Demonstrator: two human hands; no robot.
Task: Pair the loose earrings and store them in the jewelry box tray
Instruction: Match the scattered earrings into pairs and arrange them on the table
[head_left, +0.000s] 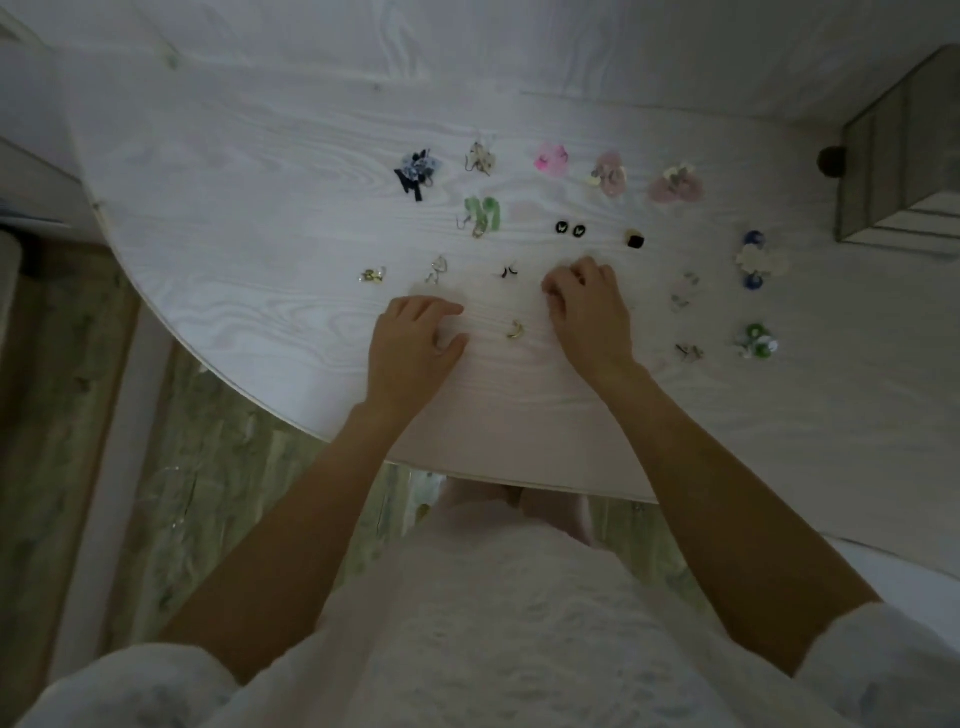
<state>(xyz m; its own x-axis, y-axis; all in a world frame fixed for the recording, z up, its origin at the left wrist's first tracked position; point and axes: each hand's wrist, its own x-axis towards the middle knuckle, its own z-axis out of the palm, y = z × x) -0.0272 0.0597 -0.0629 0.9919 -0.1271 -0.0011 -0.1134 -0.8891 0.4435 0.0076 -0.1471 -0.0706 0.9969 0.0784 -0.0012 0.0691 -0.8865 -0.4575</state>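
Several earrings lie in loose pairs on the white wooden table (260, 218). At the back are a dark blue pair (417, 169), a pink pair (551, 157) and a green pair (483, 214). Two black studs (570, 229) sit mid-table. A small gold hoop (515, 330) lies between my hands. My left hand (415, 343) rests flat on the table with fingers spread. My right hand (589, 304) has its fingers curled down onto the table; whether it holds anything is hidden. The glass jewelry box (898, 166) stands at the far right.
More pairs lie to the right: a blue and cream cluster (759, 260) and a green bead pair (757, 340). The table's curved front edge runs close to my body. A dark knob (830, 162) sits on the box's side.
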